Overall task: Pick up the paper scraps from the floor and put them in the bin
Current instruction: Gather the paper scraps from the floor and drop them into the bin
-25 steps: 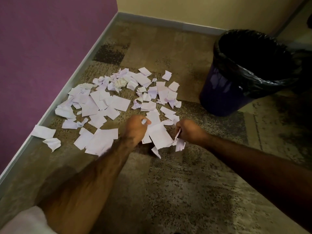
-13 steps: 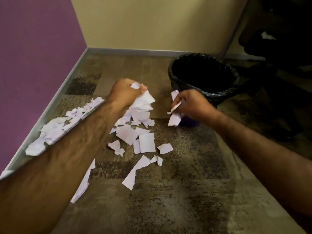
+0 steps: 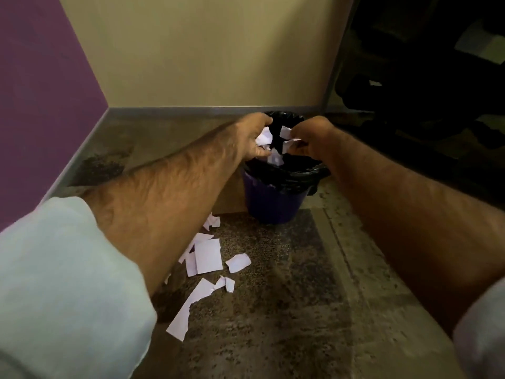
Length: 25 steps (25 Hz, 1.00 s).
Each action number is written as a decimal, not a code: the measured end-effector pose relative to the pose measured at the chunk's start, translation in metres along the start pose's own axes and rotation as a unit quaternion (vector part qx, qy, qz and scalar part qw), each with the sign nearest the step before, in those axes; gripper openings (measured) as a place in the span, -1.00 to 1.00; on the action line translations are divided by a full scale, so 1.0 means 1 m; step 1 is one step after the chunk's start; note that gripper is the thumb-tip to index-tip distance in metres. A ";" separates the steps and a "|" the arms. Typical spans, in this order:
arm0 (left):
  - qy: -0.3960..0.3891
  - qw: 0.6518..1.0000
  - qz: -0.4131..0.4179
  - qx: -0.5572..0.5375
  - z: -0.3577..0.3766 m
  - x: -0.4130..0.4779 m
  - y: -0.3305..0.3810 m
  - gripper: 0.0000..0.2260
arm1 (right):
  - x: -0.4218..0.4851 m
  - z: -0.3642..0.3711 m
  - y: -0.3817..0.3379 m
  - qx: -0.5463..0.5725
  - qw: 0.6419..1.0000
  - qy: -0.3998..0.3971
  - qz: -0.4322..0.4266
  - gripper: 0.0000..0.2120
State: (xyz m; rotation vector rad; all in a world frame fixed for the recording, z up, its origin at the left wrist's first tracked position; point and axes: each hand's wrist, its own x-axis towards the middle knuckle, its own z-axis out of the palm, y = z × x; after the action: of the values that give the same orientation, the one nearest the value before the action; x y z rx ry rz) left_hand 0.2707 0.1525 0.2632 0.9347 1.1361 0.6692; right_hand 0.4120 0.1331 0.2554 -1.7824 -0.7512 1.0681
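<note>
Both of my hands are over the mouth of the blue bin (image 3: 270, 206), which has a black liner. My left hand (image 3: 252, 138) grips a bunch of white paper scraps (image 3: 264, 137), and one scrap (image 3: 275, 157) hangs or falls just below it, inside the rim. My right hand (image 3: 311, 140) pinches a few white scraps (image 3: 286, 132) above the bin. Several more scraps (image 3: 208, 255) lie on the carpet in front of the bin, partly hidden by my left forearm.
The bin stands near the corner of a purple wall (image 3: 41, 105) and a cream wall (image 3: 205, 50) with a grey skirting board. Dark furniture (image 3: 426, 91) fills the right background. Patterned carpet (image 3: 287, 310) stretches toward me.
Both hands have risen from the floor and moved forward over the bin, carrying their scraps. The view has tilted up, so the big pile by the purple wall is out of sight.
</note>
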 end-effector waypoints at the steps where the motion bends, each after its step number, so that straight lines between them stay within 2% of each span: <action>1: -0.008 1.000 -0.001 0.006 -0.002 -0.003 -0.001 -0.76 | 0.000 -0.004 0.003 -0.010 1.000 -0.004 -0.003 -0.74; 4: 0.021 0.992 0.078 0.094 -0.017 -0.007 -0.014 -0.61 | 0.003 -0.005 0.016 -0.065 0.997 0.024 -0.017 -0.55; 6: 0.051 0.978 0.135 0.148 -0.042 -0.013 -0.031 -0.57 | -0.003 0.005 0.024 -0.127 0.985 0.102 -0.061 -0.65; 8: 0.103 0.955 0.182 0.209 -0.075 -0.020 -0.065 -0.66 | -0.020 0.030 0.031 -0.161 0.960 0.144 -0.178 -0.80; 10: 0.151 0.929 0.171 0.290 -0.111 -0.030 -0.125 -0.75 | -0.048 0.067 0.043 -0.146 0.953 0.048 -0.261 -0.84; 12: 0.146 0.924 0.080 0.346 -0.143 -0.052 -0.205 -0.72 | -0.071 0.105 0.071 -0.208 0.932 -0.127 -0.269 -0.90; 13: 0.123 0.926 0.018 0.357 -0.155 -0.065 -0.246 -0.66 | -0.076 0.121 0.092 -0.274 0.905 -0.209 -0.249 -0.88; 14: 0.109 0.919 -0.042 0.376 -0.164 -0.078 -0.286 -0.57 | -0.079 0.135 0.116 -0.349 0.868 -0.277 -0.219 -0.74; 15: 0.112 0.895 -0.088 0.423 -0.171 -0.089 -0.319 -0.46 | -0.076 0.147 0.143 -0.426 0.825 -0.326 -0.179 -0.56; 17: 0.148 0.812 -0.122 0.552 -0.180 -0.104 -0.361 -0.27 | -0.066 0.161 0.194 -0.572 0.727 -0.358 -0.127 -0.21; 18: 0.163 0.788 -0.116 0.582 -0.181 -0.109 -0.369 -0.26 | -0.060 0.162 0.214 -0.615 0.694 -0.359 -0.108 -0.08; 19: 0.174 0.785 -0.103 0.585 -0.183 -0.109 -0.374 -0.29 | -0.055 0.161 0.228 -0.632 0.687 -0.351 -0.076 0.01; 22: 0.183 0.834 -0.087 0.512 -0.187 -0.104 -0.380 -0.51 | -0.044 0.152 0.249 -0.576 0.759 -0.299 0.057 0.19; 25: 0.202 0.883 -0.101 0.411 -0.198 -0.098 -0.379 -0.74 | -0.044 0.156 0.263 -0.574 0.779 -0.238 0.088 0.24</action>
State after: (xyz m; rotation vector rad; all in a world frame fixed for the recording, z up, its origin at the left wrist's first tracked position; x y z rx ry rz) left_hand 0.0479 -0.0545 -0.0534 1.3903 1.9373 0.1803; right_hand 0.2661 0.0486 -0.0030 -2.6330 -1.8721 1.3239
